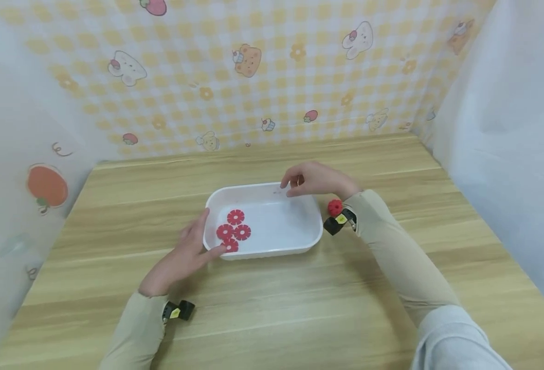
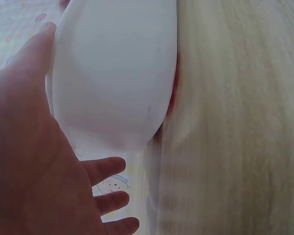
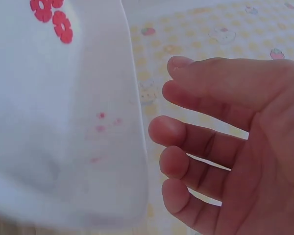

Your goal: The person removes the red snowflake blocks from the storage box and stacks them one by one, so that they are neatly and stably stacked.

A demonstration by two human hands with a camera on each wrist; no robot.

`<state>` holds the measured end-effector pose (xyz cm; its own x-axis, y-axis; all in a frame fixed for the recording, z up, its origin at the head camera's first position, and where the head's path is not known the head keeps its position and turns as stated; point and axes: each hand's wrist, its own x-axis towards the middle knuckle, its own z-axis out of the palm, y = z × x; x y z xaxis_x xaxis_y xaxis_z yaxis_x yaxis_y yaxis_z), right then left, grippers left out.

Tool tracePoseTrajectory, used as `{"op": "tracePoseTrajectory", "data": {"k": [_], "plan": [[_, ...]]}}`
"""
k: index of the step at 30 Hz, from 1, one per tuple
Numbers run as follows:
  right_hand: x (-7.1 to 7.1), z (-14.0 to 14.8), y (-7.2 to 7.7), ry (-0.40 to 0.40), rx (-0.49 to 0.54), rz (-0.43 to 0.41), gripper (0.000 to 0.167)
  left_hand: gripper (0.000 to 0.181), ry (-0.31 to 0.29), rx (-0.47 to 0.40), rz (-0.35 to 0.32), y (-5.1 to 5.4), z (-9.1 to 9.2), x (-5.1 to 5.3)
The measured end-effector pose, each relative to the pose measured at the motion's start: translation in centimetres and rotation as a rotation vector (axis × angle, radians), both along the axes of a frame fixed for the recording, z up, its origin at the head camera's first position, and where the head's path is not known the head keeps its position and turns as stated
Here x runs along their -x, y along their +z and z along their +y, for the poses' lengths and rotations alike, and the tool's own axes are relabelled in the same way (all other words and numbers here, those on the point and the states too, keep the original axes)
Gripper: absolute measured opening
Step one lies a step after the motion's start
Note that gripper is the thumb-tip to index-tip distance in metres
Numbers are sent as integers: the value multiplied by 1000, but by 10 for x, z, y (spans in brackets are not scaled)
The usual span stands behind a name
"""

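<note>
A white rectangular tray (image 1: 276, 226) with rounded corners sits on the table. Several flat red notched discs (image 1: 241, 232), like plastic snowflake building pieces, lie in its left end; some also show in the right wrist view. My left hand (image 1: 185, 259) rests at the tray's left end, thumb over the front rim, the other fingers spread along the side. My right hand (image 1: 315, 179) hovers by the back right rim, its fingers loosely bent and holding nothing. In the right wrist view the fingertips (image 3: 167, 131) are just apart from the tray's wall.
A red round notched piece or stack (image 1: 334, 207) lies on the table right of the tray, beside the right wrist. The wooden table (image 1: 272, 308) reaches a yellow checked cloth wall (image 1: 272, 92) behind, with pale sheets at both sides.
</note>
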<state>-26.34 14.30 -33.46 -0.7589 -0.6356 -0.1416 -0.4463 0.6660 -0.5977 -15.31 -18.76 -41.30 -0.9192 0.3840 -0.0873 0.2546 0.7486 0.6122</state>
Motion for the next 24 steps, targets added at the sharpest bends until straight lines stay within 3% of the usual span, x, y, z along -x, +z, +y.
{"op": "tracePoseTrajectory", "data": {"k": [12,24], "plan": [[10,-46,-5,112,-42,-1,25,103,18,4,-26,0,2,0],[13,-85,-16,193,-114,-127,25,103,3,8,-3,-2,0,1]]}}
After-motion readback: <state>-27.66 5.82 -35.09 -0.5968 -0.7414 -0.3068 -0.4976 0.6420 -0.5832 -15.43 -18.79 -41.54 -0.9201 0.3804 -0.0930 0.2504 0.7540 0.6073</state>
